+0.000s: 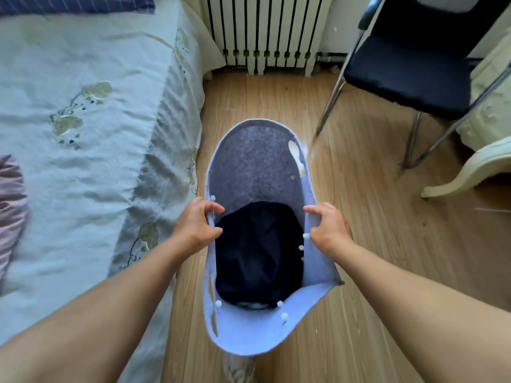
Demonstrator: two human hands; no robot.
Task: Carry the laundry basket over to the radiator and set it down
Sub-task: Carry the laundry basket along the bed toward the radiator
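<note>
A grey-blue felt laundry basket hangs in front of me above the wooden floor, its open top facing me. Dark clothing lies at its bottom. My left hand grips the left rim and my right hand grips the right rim, fingers curled over the edge. The white ribbed radiator stands against the far wall, straight ahead beyond the basket.
A bed with a pale leaf-patterned cover runs along the left. A dark chair with metal legs stands at the right of the radiator. A cream furniture leg juts in at the right. Wooden floor lies between basket and radiator.
</note>
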